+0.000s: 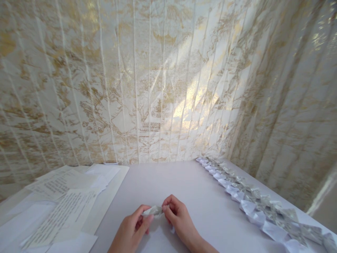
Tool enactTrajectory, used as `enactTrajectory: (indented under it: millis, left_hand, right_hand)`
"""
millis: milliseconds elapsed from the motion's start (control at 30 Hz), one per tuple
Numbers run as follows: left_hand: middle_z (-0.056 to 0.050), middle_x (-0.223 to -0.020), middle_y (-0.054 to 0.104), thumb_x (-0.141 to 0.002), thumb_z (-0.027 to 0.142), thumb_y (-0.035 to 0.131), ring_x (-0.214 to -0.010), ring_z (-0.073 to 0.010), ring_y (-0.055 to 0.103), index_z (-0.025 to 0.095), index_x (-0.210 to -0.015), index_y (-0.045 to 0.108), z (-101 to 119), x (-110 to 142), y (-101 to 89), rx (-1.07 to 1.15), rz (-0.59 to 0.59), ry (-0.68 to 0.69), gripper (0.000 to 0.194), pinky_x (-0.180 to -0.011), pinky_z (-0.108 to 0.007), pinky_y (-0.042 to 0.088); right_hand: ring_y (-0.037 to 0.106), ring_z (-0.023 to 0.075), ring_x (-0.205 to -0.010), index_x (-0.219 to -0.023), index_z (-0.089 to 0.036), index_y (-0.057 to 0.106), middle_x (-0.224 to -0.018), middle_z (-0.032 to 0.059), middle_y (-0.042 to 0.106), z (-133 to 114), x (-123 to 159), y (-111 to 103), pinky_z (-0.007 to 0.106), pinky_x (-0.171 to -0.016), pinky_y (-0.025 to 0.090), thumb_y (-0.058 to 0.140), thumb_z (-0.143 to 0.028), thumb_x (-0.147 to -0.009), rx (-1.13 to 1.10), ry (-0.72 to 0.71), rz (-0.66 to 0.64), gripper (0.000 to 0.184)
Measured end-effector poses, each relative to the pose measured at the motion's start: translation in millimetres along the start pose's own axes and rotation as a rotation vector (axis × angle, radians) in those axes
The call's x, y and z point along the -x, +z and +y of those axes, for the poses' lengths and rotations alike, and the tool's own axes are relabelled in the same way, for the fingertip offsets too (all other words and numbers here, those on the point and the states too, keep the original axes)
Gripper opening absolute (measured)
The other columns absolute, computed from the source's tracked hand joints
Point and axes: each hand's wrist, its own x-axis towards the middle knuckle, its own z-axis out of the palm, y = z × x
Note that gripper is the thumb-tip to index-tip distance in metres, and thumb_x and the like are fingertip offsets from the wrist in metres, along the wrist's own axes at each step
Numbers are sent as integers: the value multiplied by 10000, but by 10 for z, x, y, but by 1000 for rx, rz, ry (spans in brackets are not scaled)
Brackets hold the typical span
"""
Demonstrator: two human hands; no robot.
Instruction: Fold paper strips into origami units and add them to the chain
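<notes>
A small folded piece of pale paper [155, 211] is held between my two hands, low in the middle of the head view and over the white table. My left hand [133, 226] pinches its left end between thumb and fingers. At the other end, the thumb and forefinger of my right hand [179, 219] are closed on the paper. Its underside and the parts behind my fingertips are hidden.
Loose sheets [63, 207], some printed with text, overlap at the left on the white table [158, 179]. Rows of folded paper pieces [252, 211], white and greyish, run along the right side. A patterned curtain [147, 88] hangs behind the table.
</notes>
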Motion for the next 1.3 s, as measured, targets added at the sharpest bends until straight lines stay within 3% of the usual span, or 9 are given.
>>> enactTrajectory:
  millis: [133,233,433,867,1100,1167,1300]
  left_hand:
    - [56,-593,534,-932,516,320,-598,-157,549,196,-1025,591,64,30,5,-39,44,-7,429,-600,-223,383]
    - [59,-591,527,-920,462,343,-589,-155,546,195,-1030,578,69,24,10,-78,42,-17,372,-589,-220,379]
    - [83,-567,394,-884,318,353,-535,-140,466,204,-1013,568,4,16,61,-176,62,-6,275,-534,-216,332]
    - [83,-588,395,-814,221,426,-574,-151,491,202,-1081,540,30,38,124,-371,38,13,291,-568,-220,325]
    - [81,-553,412,-876,251,364,-553,-149,505,223,-1020,557,25,2,93,-418,60,-16,242,-547,-223,306]
    - [78,-546,456,-890,255,349,-557,-155,535,222,-1044,540,28,1,79,-405,66,-18,248,-553,-225,319]
    - [49,-582,613,-911,268,347,-595,-171,612,225,-1015,539,33,-1,64,-405,51,-49,222,-586,-232,361]
  right_hand:
    - [331,100,-509,-813,-184,554,-541,-89,379,-44,43,0,219,-489,233,527,-264,-861,162,-62,-18,97]
    - [341,99,-505,-844,-190,546,-555,-91,395,-45,53,4,215,-493,243,502,-210,-855,219,-89,-25,50]
    - [352,102,-496,-920,-193,537,-550,-108,359,-18,53,16,207,-506,255,419,-30,-718,301,-151,-12,285]
    - [356,103,-457,-1025,-196,509,-519,-125,333,-46,98,62,206,-494,242,432,-25,-706,448,-162,-81,370]
    - [393,114,-467,-1035,-198,501,-531,-116,364,-62,95,61,213,-506,270,460,-63,-737,529,-151,-86,330]
    - [456,132,-521,-1028,-200,506,-593,-85,441,-72,96,52,222,-537,320,476,-77,-741,570,-197,-54,314]
    - [539,221,-855,-995,-198,540,-913,44,563,-94,100,42,320,-757,422,517,-47,-686,651,-433,26,345]
